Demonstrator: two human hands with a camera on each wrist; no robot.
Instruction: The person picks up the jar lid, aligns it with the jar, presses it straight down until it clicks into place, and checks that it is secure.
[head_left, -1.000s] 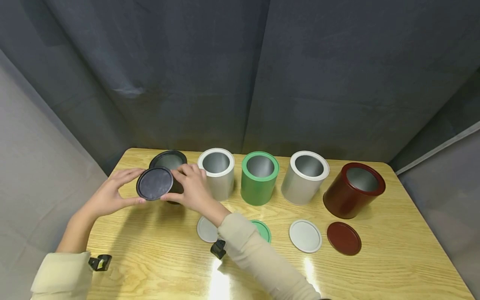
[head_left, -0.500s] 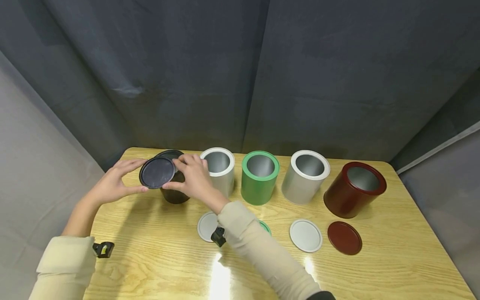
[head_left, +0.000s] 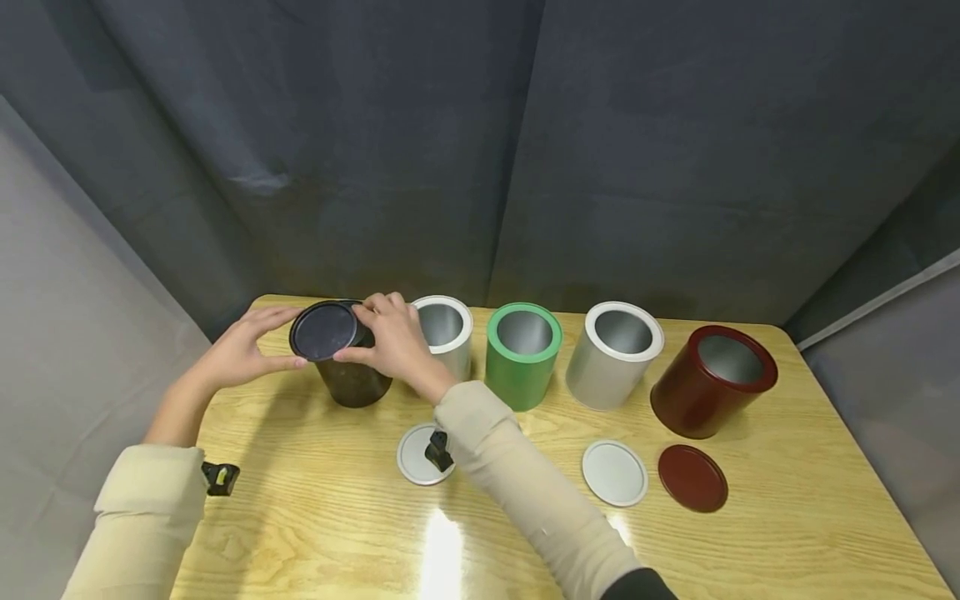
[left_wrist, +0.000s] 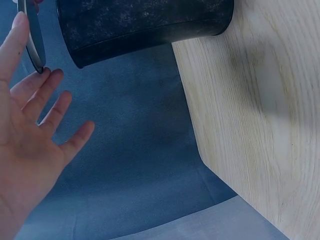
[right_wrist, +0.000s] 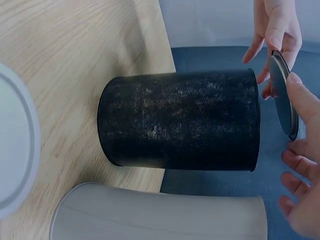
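Observation:
Between both hands a round black lid (head_left: pixel 324 331) is held by its edge, just above the black can (right_wrist: pixel 180 120). The right wrist view shows a gap between lid and can rim. My left hand (head_left: pixel 251 346) pinches the lid's left side with thumb and fingertips; its other fingers spread loosely in the left wrist view. On the opposite side my right hand (head_left: pixel 393 337) pinches the edge between thumb and fingers. The black can stands upright with a scuffed wall, and its opening is mostly hidden by the lid and right hand.
Right of the black can stand a grey-white can (head_left: pixel 453 354), a green can (head_left: pixel 521 379), another grey-white can (head_left: pixel 600 375) and a dark red can (head_left: pixel 678 400), all uncovered. White lids (head_left: pixel 411 467) (head_left: pixel 615 473) and a red lid (head_left: pixel 693 478) lie in front on the wooden table (head_left: pixel 337 517).
Both hands have carried the black lid up and slightly right, from in front of the black can to over its opening. The right forearm now hides the green lid.

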